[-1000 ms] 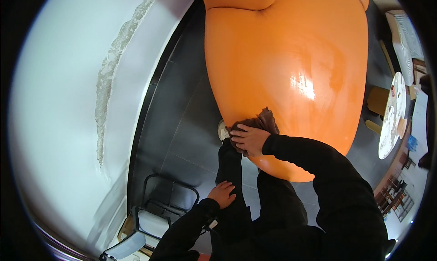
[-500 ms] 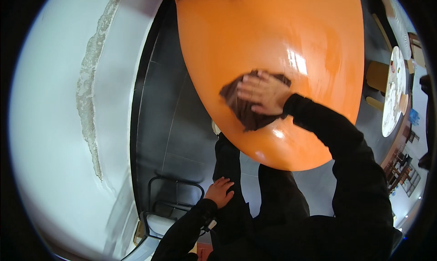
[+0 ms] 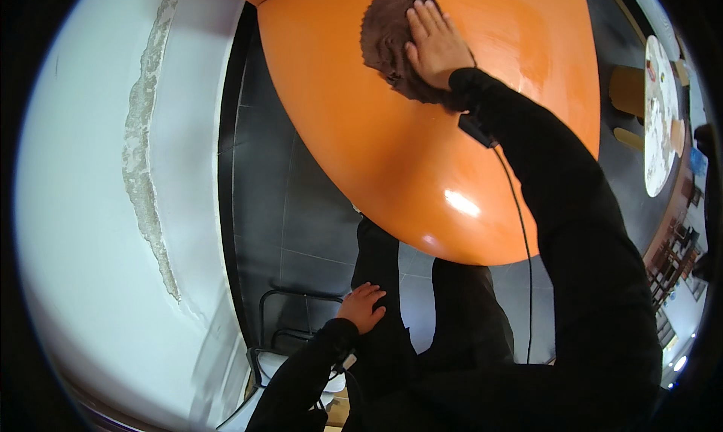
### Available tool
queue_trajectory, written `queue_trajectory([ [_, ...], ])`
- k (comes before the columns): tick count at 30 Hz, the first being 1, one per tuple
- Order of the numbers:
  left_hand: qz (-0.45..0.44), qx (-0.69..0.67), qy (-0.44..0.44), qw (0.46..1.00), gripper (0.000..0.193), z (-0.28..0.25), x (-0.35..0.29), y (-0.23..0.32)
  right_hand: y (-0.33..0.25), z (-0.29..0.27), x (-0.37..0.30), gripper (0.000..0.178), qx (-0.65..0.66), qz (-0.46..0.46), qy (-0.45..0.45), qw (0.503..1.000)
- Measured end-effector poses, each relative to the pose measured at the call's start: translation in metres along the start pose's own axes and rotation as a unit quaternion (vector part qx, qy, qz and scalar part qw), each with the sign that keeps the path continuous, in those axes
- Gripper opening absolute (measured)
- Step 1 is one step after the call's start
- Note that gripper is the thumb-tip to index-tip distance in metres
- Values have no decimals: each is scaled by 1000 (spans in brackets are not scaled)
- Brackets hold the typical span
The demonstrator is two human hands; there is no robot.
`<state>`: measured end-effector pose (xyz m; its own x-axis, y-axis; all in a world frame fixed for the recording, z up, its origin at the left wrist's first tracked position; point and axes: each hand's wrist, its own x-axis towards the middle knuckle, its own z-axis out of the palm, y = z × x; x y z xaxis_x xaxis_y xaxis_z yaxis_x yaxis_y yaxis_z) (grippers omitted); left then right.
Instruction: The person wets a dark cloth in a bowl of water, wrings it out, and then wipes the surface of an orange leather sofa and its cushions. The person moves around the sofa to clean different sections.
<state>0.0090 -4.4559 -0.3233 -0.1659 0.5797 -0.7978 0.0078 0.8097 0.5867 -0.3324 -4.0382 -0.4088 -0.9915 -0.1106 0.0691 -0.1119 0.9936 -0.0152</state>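
Note:
My right hand (image 3: 440,51) lies flat on a crumpled dark brown cloth (image 3: 392,44), pressing it against a large glossy orange rounded surface (image 3: 361,146). Its fingers are stretched out over the cloth's right part, pointing away from me. Lower down, my left hand (image 3: 362,308) rests on my left leg (image 3: 374,259) with its fingers loosely extended and nothing in them. A small black box (image 3: 476,130) with a thin cable hangs at my right wrist.
A white wall (image 3: 83,168) with a peeling strip runs along the left. Beside my left arm stands a black-framed chair (image 3: 282,293) on dark floor tiles (image 3: 263,198). At the far right are a round white table (image 3: 657,123) and a brown stool (image 3: 626,91).
My right hand has slid the cloth away from me, up the orange surface. The cloth has changed shape under it. My left hand stays on my leg.

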Motion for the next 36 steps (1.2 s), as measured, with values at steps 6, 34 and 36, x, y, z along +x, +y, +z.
queue_trajectory([
  [6,-17,69,-20,997,49,5,5,11,-39,-35,-117,70,56,-59,-101,992],
  [34,5,101,-37,994,48,8,21,9,-33,-44,-312,69,155,217,-163,950],
  [36,5,105,-36,994,48,4,22,9,-7,-36,-272,71,123,225,-92,962],
])
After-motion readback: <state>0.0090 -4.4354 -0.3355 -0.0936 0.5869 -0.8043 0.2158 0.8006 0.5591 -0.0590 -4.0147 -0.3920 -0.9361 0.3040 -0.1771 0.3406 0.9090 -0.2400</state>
